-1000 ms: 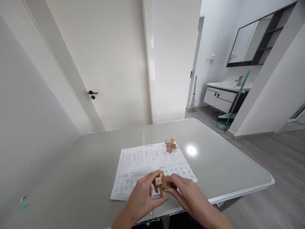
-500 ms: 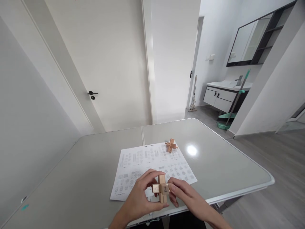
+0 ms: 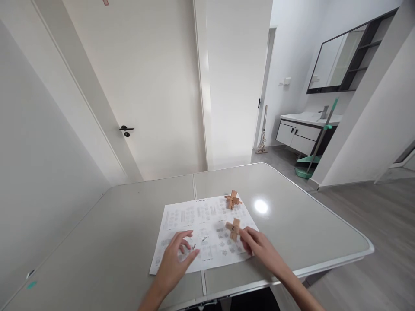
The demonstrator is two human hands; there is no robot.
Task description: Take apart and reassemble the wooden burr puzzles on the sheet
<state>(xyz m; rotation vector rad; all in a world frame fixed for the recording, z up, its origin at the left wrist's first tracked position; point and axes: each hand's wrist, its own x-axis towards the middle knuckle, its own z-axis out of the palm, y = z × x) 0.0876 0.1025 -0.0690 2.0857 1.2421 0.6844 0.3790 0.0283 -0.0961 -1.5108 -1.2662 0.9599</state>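
Note:
A light wooden burr puzzle [image 3: 234, 229] with a dark "2" on its face is gripped at its right end by my right hand [image 3: 254, 242], over the printed sheet [image 3: 207, 233]. Whether the puzzle touches the paper I cannot tell. My left hand [image 3: 177, 255] is over the lower left part of the sheet, thumb and fingers apart, with nothing in it. A second, more reddish wooden burr puzzle [image 3: 233, 200] lies on the sheet's upper right corner, just beyond the first.
The sheet lies on a grey table [image 3: 129, 242] with a metal rim and a seam down its middle. Beyond the table's far edge is a white door [image 3: 155, 86]. A washbasin cabinet [image 3: 298, 134], a mop [image 3: 264, 129] and a green dustpan [image 3: 304, 172] stand at the back right.
My left hand has let go of the numbered puzzle and moved left, its fingers spread. My right hand has carried the puzzle forward and to the right over the sheet.

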